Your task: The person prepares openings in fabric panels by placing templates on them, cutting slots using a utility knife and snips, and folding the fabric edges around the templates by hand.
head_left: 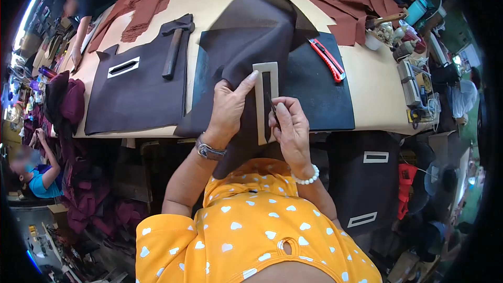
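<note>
While the left hand (229, 107) grips the dark brown sheet (257, 26), its thumb lies against the left edge of a pale rectangular frame (260, 110) on that sheet. Held close before the person's body, the sheet rises in soft folds over a dark board (325, 99) on the desk (361, 73), and its lower end hangs past the front edge. The frame stands nearly upright in the view, around a long, narrow dark opening. The right hand (291, 128), at the frame's right side, is closed with thumb and fingers pinching a thin dark tool (272, 106), which points up into the opening; its exact kind is too small to tell.

On the right part of the board lies a red utility knife (327, 61), slanted and apart from both hands. To the left, a stack of dark pieces (139, 97) rests on the desk, the top one bearing a pale frame of the same sort, and a hammer (173, 55) lies across its right side. Reddish-brown pieces (346, 0) are heaped at the far right, near a white container (373, 40) and a wooden-handled brush (387, 20), with more strips at the far left.

Below the desk on the right is a dark panel (361, 186) with two pale frames. A co-worker (97, 8) reaches toward the desk's left edge.
</note>
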{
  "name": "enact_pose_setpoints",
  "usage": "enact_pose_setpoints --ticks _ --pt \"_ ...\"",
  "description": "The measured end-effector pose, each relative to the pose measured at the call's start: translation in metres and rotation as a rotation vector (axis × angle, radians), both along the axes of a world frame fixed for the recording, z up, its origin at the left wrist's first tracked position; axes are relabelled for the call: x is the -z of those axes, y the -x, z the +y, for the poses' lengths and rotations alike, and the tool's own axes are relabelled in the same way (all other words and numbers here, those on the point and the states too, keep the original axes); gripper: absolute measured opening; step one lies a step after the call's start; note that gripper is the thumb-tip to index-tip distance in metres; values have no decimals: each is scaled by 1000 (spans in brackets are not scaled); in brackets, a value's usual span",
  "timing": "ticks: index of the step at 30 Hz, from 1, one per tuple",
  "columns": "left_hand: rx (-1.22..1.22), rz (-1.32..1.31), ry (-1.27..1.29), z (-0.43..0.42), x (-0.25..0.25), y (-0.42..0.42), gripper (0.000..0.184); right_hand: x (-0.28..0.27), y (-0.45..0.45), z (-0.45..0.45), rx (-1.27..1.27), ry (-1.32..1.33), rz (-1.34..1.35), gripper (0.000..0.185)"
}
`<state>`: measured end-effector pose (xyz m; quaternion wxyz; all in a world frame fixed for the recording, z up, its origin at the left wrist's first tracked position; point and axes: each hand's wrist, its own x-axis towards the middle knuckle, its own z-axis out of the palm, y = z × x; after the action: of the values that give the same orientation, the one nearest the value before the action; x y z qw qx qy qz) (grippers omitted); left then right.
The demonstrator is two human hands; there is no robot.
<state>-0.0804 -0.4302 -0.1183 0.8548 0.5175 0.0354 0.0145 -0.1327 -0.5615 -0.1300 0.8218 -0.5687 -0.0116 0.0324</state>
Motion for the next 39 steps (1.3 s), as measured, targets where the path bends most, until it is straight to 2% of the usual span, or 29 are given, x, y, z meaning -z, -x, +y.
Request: enact_pose_setpoints --ticks 3,12,21,39 --pt "-29 -1 54 -3 -3 9 13 11 -9 1 30 -82 23 18" --pt "48 -4 12 2 9 17 17 6 -8 -2 15 -103 40 19" --pt "19 -20 -14 1 3 27 13 10 -4 -1 -17 -167 73 19" --pt "20 -43 -52 -5 4 33 14 14 -6 2 45 -131 49 16"
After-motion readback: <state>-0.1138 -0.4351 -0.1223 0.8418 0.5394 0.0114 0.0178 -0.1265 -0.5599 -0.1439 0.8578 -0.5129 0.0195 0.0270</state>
